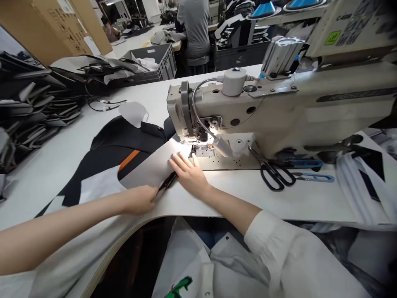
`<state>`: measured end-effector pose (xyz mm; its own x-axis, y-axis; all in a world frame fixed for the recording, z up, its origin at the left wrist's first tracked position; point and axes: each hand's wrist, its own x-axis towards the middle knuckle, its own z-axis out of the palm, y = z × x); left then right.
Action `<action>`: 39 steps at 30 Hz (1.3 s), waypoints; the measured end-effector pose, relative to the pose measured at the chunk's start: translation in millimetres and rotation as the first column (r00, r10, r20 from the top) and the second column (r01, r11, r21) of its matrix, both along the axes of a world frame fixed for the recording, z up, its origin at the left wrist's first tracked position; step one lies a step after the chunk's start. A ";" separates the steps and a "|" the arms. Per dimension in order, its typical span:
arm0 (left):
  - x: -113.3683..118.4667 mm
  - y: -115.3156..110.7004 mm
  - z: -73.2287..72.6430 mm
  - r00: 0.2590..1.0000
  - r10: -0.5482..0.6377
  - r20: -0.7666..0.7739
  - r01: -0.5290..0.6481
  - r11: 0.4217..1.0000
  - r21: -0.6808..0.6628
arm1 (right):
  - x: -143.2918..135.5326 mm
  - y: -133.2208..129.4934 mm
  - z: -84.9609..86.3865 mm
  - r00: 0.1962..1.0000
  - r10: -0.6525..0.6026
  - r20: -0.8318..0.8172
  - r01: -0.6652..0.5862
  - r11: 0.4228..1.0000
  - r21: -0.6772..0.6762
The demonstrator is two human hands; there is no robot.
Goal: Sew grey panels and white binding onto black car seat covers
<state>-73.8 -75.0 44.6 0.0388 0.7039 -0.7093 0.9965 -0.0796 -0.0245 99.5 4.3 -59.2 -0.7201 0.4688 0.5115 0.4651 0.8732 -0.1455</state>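
Observation:
A sewing machine stands before me, its lamp shining on the needle area. Under its foot runs a fabric piece with a pale, light grey upper face and a dark edge. My right hand lies flat on it, fingers spread, just in front of the presser foot. Left of that, my left hand is closed around the dark near edge of the same piece; its fingertips are partly hidden. Joined or overlapping black panels with an orange strip spread out to the left.
Black-handled scissors and blue thread snips lie right of the needle plate. Stacked dark pieces fill the left side. Behind are a grey crate, a cardboard box and a seated person. White strips lie far right.

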 end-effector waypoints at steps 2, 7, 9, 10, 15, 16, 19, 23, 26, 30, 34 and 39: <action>8.7 -2.8 15.1 0.995 -0.012 0.100 0.026 0.990 -0.139 | -3.3 4.9 -3.5 0.998 0.056 0.034 -0.055 0.998 -0.028; 24.4 47.6 10.8 0.914 -0.354 0.198 0.222 0.846 0.485 | -3.4 -2.4 -3.9 0.960 0.270 0.079 -0.266 0.962 -0.054; 21.8 74.3 -13.6 0.938 -0.336 0.087 0.188 0.703 0.685 | 2.1 -13.0 -1.4 0.945 0.317 0.076 -0.315 0.948 -0.031; 19.5 84.2 -27.3 0.954 -0.292 0.073 0.152 0.677 0.720 | 6.6 -18.0 0.3 0.945 0.319 0.066 -0.319 0.948 -0.015; 11.5 93.4 -69.5 0.978 -0.179 0.107 0.041 0.669 0.742 | 33.4 -13.9 8.2 0.929 0.369 0.006 -0.369 0.928 0.051; 11.0 91.7 -70.9 0.976 -0.187 0.114 0.041 0.667 0.744 | 36.5 -7.0 8.6 0.935 0.354 0.008 -0.354 0.934 0.049; 11.4 90.6 -69.8 0.961 -0.229 0.156 0.044 0.681 0.731 | 38.0 14.5 5.9 0.974 0.224 0.027 -0.225 0.974 0.035; 18.5 99.6 -70.5 0.957 -0.226 0.183 0.012 0.659 0.752 | 36.6 24.2 -0.9 0.972 0.182 0.151 -0.202 0.970 0.135; 27.6 107.2 -73.5 0.948 -0.251 0.198 0.004 0.629 0.777 | 43.3 21.1 -2.6 0.970 0.150 0.191 -0.185 0.966 0.180; 36.4 113.3 -76.0 0.930 -0.275 0.244 -0.015 0.635 0.772 | 53.1 20.3 -2.7 0.981 0.140 0.132 -0.157 0.980 0.126; 37.3 117.6 -77.5 0.921 -0.297 0.254 -0.027 0.599 0.800 | 54.7 22.9 -3.4 0.990 0.128 0.067 -0.134 0.986 0.097; 34.9 122.9 -78.5 0.914 -0.303 0.270 -0.044 0.588 0.808 | 52.2 26.1 -4.6 0.992 0.110 0.056 -0.111 0.994 0.015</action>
